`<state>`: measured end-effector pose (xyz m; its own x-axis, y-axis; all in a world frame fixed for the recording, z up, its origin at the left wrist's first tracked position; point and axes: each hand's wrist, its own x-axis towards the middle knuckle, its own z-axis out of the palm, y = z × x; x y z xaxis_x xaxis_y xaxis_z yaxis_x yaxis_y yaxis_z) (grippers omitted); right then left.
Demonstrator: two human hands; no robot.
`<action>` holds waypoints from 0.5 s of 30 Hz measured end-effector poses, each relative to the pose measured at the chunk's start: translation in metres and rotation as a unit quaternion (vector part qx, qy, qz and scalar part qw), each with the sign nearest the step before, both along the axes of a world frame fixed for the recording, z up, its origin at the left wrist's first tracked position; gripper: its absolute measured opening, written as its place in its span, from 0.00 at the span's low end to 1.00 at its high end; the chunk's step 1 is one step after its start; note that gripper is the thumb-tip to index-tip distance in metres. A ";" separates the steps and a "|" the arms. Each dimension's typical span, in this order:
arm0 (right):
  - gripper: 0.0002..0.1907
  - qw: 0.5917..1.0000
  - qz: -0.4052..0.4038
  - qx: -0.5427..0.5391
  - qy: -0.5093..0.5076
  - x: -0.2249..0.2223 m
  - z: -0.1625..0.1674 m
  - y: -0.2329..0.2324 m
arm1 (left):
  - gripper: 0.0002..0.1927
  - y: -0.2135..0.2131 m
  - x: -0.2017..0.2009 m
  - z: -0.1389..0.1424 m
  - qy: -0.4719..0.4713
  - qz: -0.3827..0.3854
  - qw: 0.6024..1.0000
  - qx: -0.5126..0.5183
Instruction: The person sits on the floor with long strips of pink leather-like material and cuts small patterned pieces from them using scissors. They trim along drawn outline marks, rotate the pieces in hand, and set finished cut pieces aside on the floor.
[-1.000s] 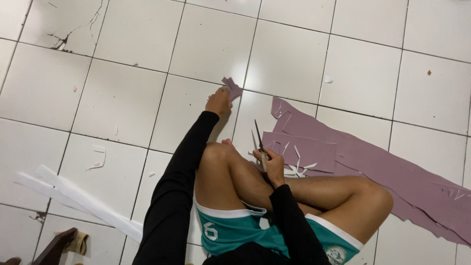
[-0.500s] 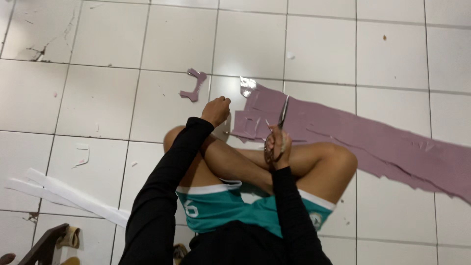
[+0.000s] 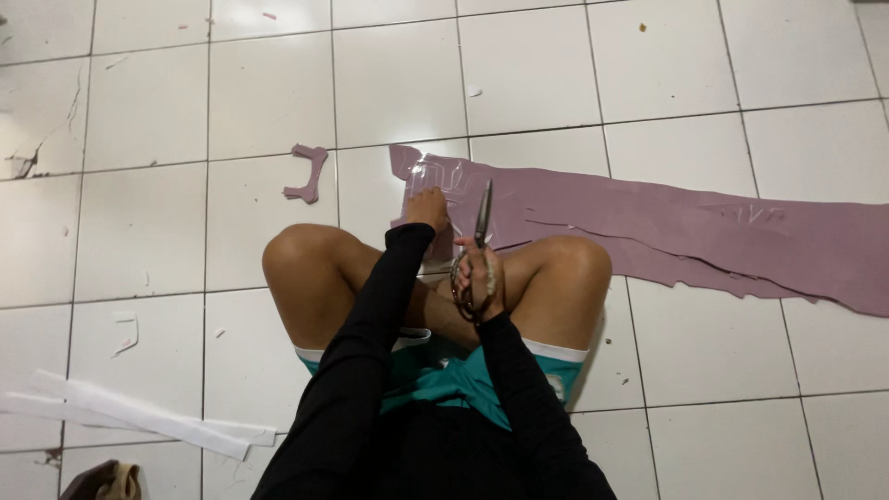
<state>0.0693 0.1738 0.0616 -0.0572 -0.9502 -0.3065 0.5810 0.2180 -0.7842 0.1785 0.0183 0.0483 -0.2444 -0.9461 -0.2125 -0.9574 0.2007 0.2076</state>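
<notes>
Two hands in view, both in long black sleeves, person sitting cross-legged on a white tiled floor [image 3: 213, 222].

Left hand [image 3: 429, 206]: arm stretched forward over the left knee, hand resting palm-down on the near end of the mauve foam sheet [image 3: 648, 218]. Fingers curled down onto the sheet, pressing it flat; can't tell whether they pinch an edge. A clear or shiny template-like piece [image 3: 443, 176] lies on the sheet just beyond the fingertips; exact contact unclear.

Right hand [image 3: 477, 278]: forearm bent up between the knees, hand closed around the handles of a pair of scissors [image 3: 482, 222]. Fingers wrapped tight through the loops. Blades point up and away toward the sheet, appear shut or nearly shut, tips over the sheet's near edge just right of the left hand.

Sheet: long mauve strip running from in front of the knees off to the right edge of view, flat on the tiles, lower edge ragged with a narrow sliver partly split off. Faint traced outlines show on the surface.

Separate: small mauve cutout [image 3: 307, 172], bracket-shaped, on the tiles left of the sheet, well apart from both hands. White paper strips [image 3: 139, 412] lie lower left.
</notes>
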 end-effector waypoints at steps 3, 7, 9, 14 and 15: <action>0.18 0.999 -0.002 -0.022 0.023 -0.001 0.002 -0.002 | 0.18 -0.007 0.004 0.000 0.031 -0.031 0.999 0.031; 0.18 1.000 -0.015 0.002 0.014 0.002 0.004 -0.004 | 0.29 -0.001 0.024 -0.006 0.089 -0.125 0.988 -0.009; 0.18 0.999 -0.017 0.005 0.031 0.004 0.007 -0.003 | 0.34 0.009 0.034 -0.010 0.090 -0.130 0.987 -0.041; 0.15 0.999 -0.009 0.001 0.054 0.007 0.019 0.017 | 0.21 0.010 0.048 -0.004 0.125 -0.082 0.989 0.017; 0.15 0.998 -0.001 -0.001 0.060 0.007 0.021 0.020 | 0.19 0.004 0.051 0.002 0.142 -0.082 0.986 0.033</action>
<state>0.0762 0.1940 0.0822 -0.0948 -0.9507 -0.2953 0.4838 0.2153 -0.8483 0.2298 0.0223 0.0506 -0.4510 -0.8756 -0.1728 -0.8144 0.3246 0.4810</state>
